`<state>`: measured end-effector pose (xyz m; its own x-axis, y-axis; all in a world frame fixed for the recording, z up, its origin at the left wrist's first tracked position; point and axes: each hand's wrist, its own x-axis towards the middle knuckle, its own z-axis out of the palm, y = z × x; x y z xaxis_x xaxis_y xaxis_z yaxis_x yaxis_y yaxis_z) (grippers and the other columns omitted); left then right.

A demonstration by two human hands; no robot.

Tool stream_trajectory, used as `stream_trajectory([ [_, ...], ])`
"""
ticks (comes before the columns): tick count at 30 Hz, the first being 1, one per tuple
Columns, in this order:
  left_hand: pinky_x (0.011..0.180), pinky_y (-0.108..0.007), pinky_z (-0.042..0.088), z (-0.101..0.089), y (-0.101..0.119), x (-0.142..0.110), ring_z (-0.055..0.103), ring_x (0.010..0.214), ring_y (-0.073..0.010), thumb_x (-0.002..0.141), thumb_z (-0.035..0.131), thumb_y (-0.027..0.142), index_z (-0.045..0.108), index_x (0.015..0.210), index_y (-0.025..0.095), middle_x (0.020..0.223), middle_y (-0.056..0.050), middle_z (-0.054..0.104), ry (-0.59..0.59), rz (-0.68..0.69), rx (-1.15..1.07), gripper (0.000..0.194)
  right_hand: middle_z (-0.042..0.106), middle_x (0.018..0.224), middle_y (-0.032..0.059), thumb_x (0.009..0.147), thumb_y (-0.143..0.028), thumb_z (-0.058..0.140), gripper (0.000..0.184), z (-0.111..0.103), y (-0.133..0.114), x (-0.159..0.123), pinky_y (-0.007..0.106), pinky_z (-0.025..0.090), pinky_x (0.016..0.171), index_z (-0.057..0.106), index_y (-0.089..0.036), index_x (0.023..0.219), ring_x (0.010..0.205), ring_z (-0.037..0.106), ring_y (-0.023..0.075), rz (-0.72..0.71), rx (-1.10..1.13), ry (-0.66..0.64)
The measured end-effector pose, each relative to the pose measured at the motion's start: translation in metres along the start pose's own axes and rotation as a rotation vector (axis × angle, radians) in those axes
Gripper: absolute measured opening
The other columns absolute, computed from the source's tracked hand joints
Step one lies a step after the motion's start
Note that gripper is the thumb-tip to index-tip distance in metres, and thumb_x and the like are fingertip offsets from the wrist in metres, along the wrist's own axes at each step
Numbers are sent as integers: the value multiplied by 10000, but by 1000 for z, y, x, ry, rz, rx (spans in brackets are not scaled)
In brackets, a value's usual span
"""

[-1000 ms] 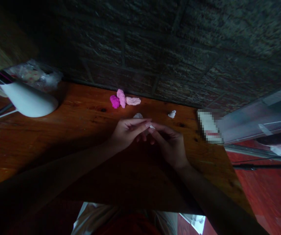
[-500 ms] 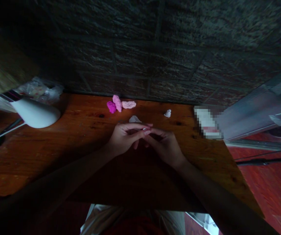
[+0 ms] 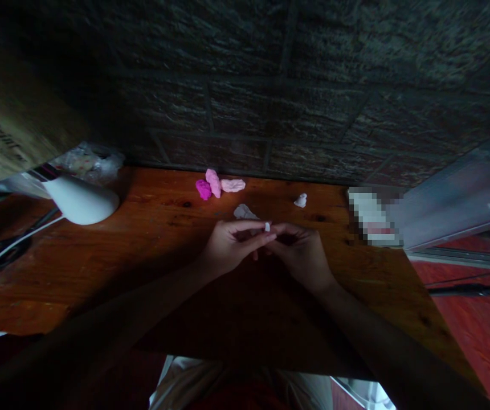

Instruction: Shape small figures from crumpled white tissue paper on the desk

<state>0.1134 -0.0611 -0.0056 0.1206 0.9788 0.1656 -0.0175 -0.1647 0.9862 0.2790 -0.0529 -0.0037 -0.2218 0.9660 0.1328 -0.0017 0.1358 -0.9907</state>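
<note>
A small white piece of modelling clay [image 3: 267, 226] sits pinched at the fingertips of my left hand [image 3: 228, 245]. My right hand [image 3: 307, 253] meets it from the other side, its thumb and forefinger closed at the same piece. Just behind the fingers lies a larger flat white lump of clay [image 3: 243, 212], partly hidden by my left hand. A small white clay lump [image 3: 301, 200] rests farther back to the right. At the back left, a magenta lump [image 3: 203, 189], a pink lump [image 3: 213, 182] and a pale pink lump [image 3: 233, 185] lie close together.
The wooden table [image 3: 151, 228] meets a dark brick wall [image 3: 245, 108]. On the left stand a white lamp-like object [image 3: 85, 199] with a cable and a crumpled plastic bag [image 3: 89, 162]. A blurred-out white item [image 3: 373, 216] lies at right, beside a translucent panel [image 3: 450, 188].
The white clay piece between my fingertips now shows more and stands upright. My hands stay together; the whole view has shifted slightly.
</note>
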Motion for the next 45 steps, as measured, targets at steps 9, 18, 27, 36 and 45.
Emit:
stream_trajectory([
  [9, 363, -195, 453, -14, 6, 5, 551, 411, -57, 834, 818, 397, 820, 994, 150, 857, -65, 798, -61, -16, -47, 295, 803, 869, 6, 829, -423, 826, 199, 0, -12, 0, 268, 582, 615, 853, -271, 955, 627, 655, 124, 2, 58, -138],
  [18, 389, -190, 472, -12, 3, 5, 632, 462, -66, 854, 817, 339, 760, 944, 134, 1135, -138, 810, -115, -17, -201, 231, 779, 736, -13, 823, -383, 851, 158, 1, -13, 0, 215, 551, 582, 854, -251, 909, 599, 634, 101, 36, 155, -170],
  [27, 369, -161, 373, -21, -1, 12, 544, 391, -40, 853, 825, 334, 765, 941, 135, 706, 1, 734, -138, -40, -239, 226, 800, 831, -4, 788, -392, 877, 301, -6, -2, 4, 222, 537, 576, 844, -277, 1064, 615, 624, 94, 205, 189, -250],
  [36, 379, -177, 405, -22, -1, 10, 547, 393, -48, 937, 733, 367, 733, 1179, 132, 755, -4, 717, -208, -56, -202, 337, 754, 820, -10, 831, -453, 840, 267, -6, -4, 4, 212, 537, 601, 846, -245, 999, 649, 615, 90, 160, 120, -297],
  [45, 377, -156, 350, -34, -6, 18, 556, 423, -57, 810, 879, 329, 818, 1005, 191, 693, -3, 733, -340, -138, -363, 246, 756, 896, 24, 914, -509, 745, 339, -11, -5, 5, 206, 507, 570, 806, -211, 1064, 636, 590, 85, 233, 186, -485],
])
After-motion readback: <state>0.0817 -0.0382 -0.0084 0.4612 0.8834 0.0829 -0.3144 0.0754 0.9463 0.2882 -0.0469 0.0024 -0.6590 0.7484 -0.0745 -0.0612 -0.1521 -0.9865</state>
